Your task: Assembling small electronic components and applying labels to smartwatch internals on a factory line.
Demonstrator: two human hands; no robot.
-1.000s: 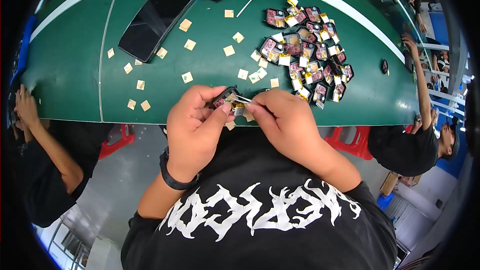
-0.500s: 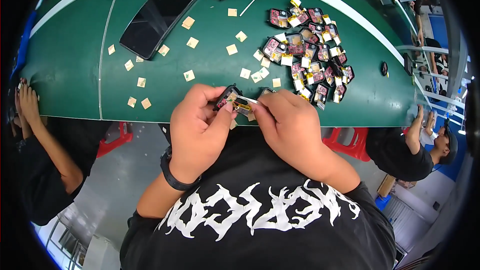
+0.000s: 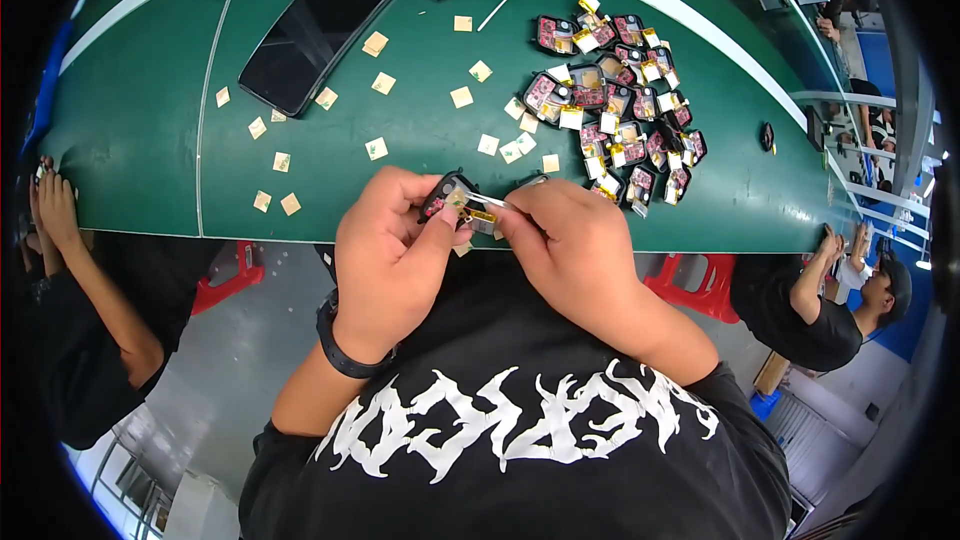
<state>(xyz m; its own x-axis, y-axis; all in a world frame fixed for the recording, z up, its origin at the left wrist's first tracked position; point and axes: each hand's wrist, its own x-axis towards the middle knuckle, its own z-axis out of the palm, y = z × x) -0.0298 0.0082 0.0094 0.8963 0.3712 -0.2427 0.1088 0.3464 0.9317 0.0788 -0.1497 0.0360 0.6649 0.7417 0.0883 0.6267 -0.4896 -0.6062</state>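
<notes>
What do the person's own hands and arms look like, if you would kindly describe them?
Both the left hand and right hand are ungloved. A dark wristband circles the left wrist; none shows on the right. The forearms are bare below short black sleeves of a black shirt with jagged white lettering.

The torso wears a black T-shirt (image 3: pixel 620 500), located behind the fingers on the body side. A large white print (image 3: pixel 548 452) spans the chest, directly behind the fingers of both hands. Print strokes are jagged, uneven in width and tapered to sharp points. The left sleeve (image 3: pixel 268 460) and right sleeve (image 3: pixel 722 395) are short, plain black, and sit farther from the fingers than the wrists. The forearms are exposed from sleeve hem to hand. A black wristband (image 3: pixel 345 352) encircles the left wrist, behind the fingers of the left hand (image 3: pixel 388 260); its surface is smooth.
</notes>
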